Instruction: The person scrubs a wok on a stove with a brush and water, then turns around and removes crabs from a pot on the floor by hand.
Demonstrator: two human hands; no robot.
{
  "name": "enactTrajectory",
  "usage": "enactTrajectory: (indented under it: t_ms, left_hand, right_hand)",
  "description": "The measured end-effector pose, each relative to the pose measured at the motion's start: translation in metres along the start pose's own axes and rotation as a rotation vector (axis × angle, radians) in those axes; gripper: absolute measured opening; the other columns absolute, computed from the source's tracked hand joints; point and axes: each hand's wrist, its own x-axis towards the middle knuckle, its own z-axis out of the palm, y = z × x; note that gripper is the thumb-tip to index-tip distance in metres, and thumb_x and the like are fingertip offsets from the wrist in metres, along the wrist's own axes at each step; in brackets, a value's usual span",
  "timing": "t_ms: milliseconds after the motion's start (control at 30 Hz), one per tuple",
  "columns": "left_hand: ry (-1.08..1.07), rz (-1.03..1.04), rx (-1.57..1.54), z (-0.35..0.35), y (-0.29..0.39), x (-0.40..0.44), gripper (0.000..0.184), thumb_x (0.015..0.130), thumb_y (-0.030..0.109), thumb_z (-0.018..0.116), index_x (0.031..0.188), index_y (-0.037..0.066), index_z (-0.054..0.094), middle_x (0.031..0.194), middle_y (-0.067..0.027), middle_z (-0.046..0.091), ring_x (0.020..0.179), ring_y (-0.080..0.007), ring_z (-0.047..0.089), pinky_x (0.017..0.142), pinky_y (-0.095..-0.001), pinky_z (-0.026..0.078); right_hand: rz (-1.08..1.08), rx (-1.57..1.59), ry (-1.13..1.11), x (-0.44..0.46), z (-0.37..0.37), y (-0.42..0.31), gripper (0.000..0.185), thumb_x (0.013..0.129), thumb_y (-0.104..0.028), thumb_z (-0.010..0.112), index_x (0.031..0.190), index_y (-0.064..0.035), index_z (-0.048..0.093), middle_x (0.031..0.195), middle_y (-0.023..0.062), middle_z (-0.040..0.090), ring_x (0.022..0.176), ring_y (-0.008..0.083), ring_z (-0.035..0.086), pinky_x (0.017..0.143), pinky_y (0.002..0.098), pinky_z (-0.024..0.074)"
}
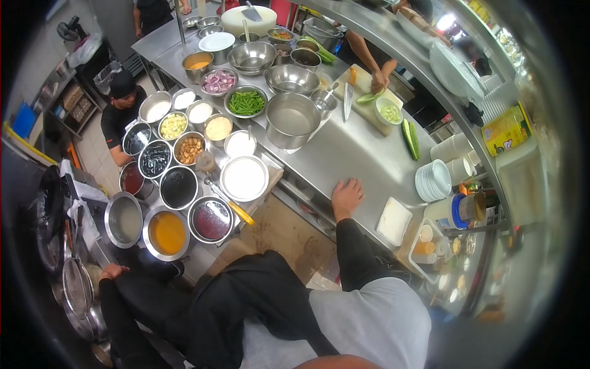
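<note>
My right hand (348,195) lies flat on the steel counter (362,157), fingers spread and holding nothing. Down at the left, my left hand (115,271) rests by the edge of the cooking station, its fingers stretched out and partly hidden. Near it stand a bowl of cloudy liquid (124,218) and a bowl of orange liquid (166,232). A bowl of dark red sauce (211,219) sits farther right, with a yellow-handled utensil (239,212) beside it. To the right of my right hand is a folded white cloth (394,221).
Across the counter a co-worker's hand (380,82) is at a cut green vegetable on a cutting board (365,80). A knife (348,101) lies beside the board. A large steel pot (293,120) and stacked white bowls (432,181) stand around. Another person (123,111) is at left.
</note>
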Motion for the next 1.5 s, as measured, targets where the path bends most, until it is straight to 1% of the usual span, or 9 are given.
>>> enactTrajectory:
  t_ms: [267, 467, 700, 767, 867, 967, 1100, 1167, 1500]
  left_hand:
    - [-0.005, 0.073, -0.057, 0.015, -0.026, 0.022, 0.040, 0.099, 0.035, 0.056, 0.136, 0.030, 0.070, 0.119, -0.0099, 0.077, 0.107, -0.0324, 0.073, 0.098, -0.0408, 0.056]
    - [0.045, 0.189, 0.065, 0.015, -0.028, 0.020, 0.041, 0.097, 0.031, 0.057, 0.136, 0.033, 0.070, 0.122, -0.0117, 0.075, 0.110, -0.0348, 0.072, 0.100, -0.0419, 0.055]
    - [0.038, 0.138, 0.035, 0.016, -0.024, 0.019, 0.042, 0.096, 0.028, 0.057, 0.135, 0.035, 0.071, 0.122, -0.0139, 0.075, 0.109, -0.0387, 0.071, 0.101, -0.0441, 0.055]
    - [0.006, 0.020, -0.010, 0.013, -0.020, 0.016, 0.042, 0.095, 0.028, 0.057, 0.135, 0.035, 0.071, 0.121, -0.0149, 0.074, 0.109, -0.0389, 0.071, 0.101, -0.0444, 0.055]
    - [0.057, 0.178, 0.125, 0.016, -0.023, 0.019, 0.043, 0.094, 0.028, 0.058, 0.135, 0.034, 0.071, 0.122, -0.0138, 0.075, 0.108, -0.0373, 0.072, 0.100, -0.0440, 0.055]
    - [0.003, 0.054, -0.055, 0.013, -0.016, 0.012, 0.044, 0.094, 0.027, 0.058, 0.135, 0.033, 0.070, 0.123, -0.0120, 0.075, 0.108, -0.0349, 0.073, 0.100, -0.0431, 0.055]
    - [0.001, 0.061, 0.001, 0.011, -0.018, 0.013, 0.044, 0.093, 0.027, 0.059, 0.136, 0.031, 0.071, 0.124, -0.0097, 0.075, 0.109, -0.0327, 0.073, 0.100, -0.0410, 0.056]
    - [0.041, 0.189, 0.072, 0.013, -0.020, 0.013, 0.044, 0.093, 0.028, 0.059, 0.135, 0.030, 0.071, 0.124, -0.0085, 0.075, 0.110, -0.0325, 0.073, 0.101, -0.0393, 0.055]
    - [-0.017, 0.054, 0.029, 0.014, -0.024, 0.019, 0.038, 0.099, 0.034, 0.057, 0.134, 0.033, 0.071, 0.126, -0.0094, 0.074, 0.112, -0.0351, 0.071, 0.103, -0.0425, 0.054]
  right_hand:
    - [-0.018, -0.033, 0.042, 0.000, 0.001, 0.000, 0.051, 0.100, -0.040, 0.059, 0.142, -0.0104, 0.056, 0.156, 0.0140, 0.048, 0.146, 0.0349, 0.042, 0.121, 0.0588, 0.0263]
    - [-0.007, -0.027, 0.036, -0.001, -0.001, -0.001, 0.051, 0.101, -0.040, 0.058, 0.142, -0.0103, 0.056, 0.156, 0.0139, 0.049, 0.147, 0.0345, 0.041, 0.122, 0.0584, 0.0261]
    - [-0.020, -0.007, 0.054, -0.001, 0.000, -0.001, 0.051, 0.100, -0.040, 0.060, 0.142, -0.0100, 0.057, 0.155, 0.0137, 0.049, 0.146, 0.0342, 0.041, 0.121, 0.0586, 0.0263]
    - [-0.019, -0.005, 0.053, -0.001, 0.001, -0.001, 0.052, 0.100, -0.040, 0.060, 0.142, -0.0099, 0.057, 0.155, 0.0136, 0.049, 0.146, 0.0342, 0.041, 0.121, 0.0587, 0.0264]
    - [-0.020, -0.016, 0.052, 0.000, 0.000, -0.001, 0.051, 0.100, -0.040, 0.060, 0.142, -0.0097, 0.057, 0.155, 0.0133, 0.049, 0.146, 0.0341, 0.041, 0.121, 0.0587, 0.0260]
    - [-0.004, 0.016, -0.005, 0.000, -0.002, -0.001, 0.053, 0.100, -0.039, 0.060, 0.143, -0.0091, 0.056, 0.158, 0.0139, 0.046, 0.149, 0.0346, 0.037, 0.123, 0.0615, 0.0223]
    - [-0.015, -0.002, 0.023, -0.001, 0.000, 0.000, 0.052, 0.100, -0.040, 0.060, 0.142, -0.0093, 0.057, 0.156, 0.0132, 0.048, 0.148, 0.0342, 0.039, 0.122, 0.0597, 0.0238]
    - [-0.021, -0.019, 0.039, -0.001, 0.000, 0.000, 0.052, 0.100, -0.041, 0.060, 0.142, -0.0098, 0.057, 0.155, 0.0127, 0.049, 0.147, 0.0340, 0.040, 0.121, 0.0579, 0.0248]
    - [0.000, 0.013, 0.014, 0.000, 0.001, 0.000, 0.053, 0.099, -0.039, 0.061, 0.142, -0.0099, 0.056, 0.157, 0.0132, 0.047, 0.149, 0.0342, 0.038, 0.123, 0.0608, 0.0233]
